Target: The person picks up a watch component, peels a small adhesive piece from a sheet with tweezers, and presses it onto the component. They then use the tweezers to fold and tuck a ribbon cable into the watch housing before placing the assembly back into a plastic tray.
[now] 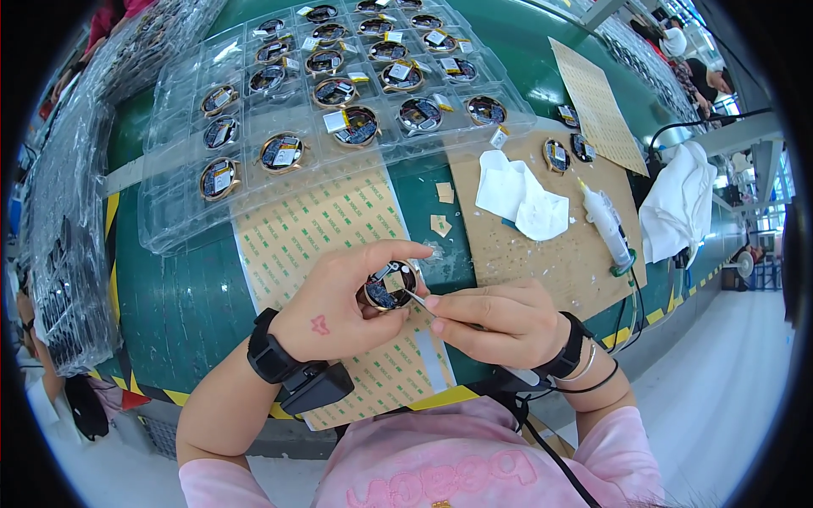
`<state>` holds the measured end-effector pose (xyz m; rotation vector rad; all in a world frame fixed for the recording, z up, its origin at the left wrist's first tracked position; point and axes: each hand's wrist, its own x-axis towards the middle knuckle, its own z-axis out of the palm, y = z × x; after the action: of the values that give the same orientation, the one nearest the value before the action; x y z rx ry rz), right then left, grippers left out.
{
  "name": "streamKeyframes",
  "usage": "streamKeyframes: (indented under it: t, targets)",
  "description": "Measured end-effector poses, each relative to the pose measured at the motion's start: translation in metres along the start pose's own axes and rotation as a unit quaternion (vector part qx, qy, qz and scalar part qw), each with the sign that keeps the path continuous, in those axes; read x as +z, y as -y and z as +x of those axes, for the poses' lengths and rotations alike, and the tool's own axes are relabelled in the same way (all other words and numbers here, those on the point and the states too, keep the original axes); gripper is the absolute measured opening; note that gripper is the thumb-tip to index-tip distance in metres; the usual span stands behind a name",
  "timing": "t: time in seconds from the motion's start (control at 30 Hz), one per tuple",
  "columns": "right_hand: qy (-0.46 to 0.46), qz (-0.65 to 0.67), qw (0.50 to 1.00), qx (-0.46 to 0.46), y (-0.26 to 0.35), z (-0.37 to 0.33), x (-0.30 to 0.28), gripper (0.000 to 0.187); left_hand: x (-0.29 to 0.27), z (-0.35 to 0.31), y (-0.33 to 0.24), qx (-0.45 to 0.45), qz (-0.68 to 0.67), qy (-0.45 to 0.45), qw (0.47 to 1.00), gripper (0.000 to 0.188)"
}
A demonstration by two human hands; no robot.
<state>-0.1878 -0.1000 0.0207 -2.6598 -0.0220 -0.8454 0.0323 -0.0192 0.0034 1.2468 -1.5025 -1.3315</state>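
Note:
My left hand (351, 284) is closed around the rim of a round smartwatch case (392, 284), its open side up and its dark circuit board showing. In my right hand (500, 322) is a pair of tweezers (417, 298), pinched between thumb and fingers. Their thin tip reaches to the right edge of the case. Whether the tip grips some small part is too small to tell. Both hands are over a tan adhesive sheet (326, 224) with rows of green print, which lies on the green bench.
Clear plastic trays (174, 199) hold several open watch cases with small batteries. At right, a brown board (500, 262) bears white cloths (518, 199), a glue gun (605, 222) and loose cases (556, 156). Bagged parts (72, 229) line the left side. Cables (628, 317) hang at the bench edge.

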Motion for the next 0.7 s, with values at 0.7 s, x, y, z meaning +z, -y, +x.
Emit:
streamKeyframes:
  t: [0.7]
  targets:
    - [0.017, 0.018, 0.999, 0.025, -0.0002, -0.0016, -0.0015, 0.018, 0.0003, -0.0019, -0.0043, -0.02, -0.01, 0.009, 1.0, 0.051]
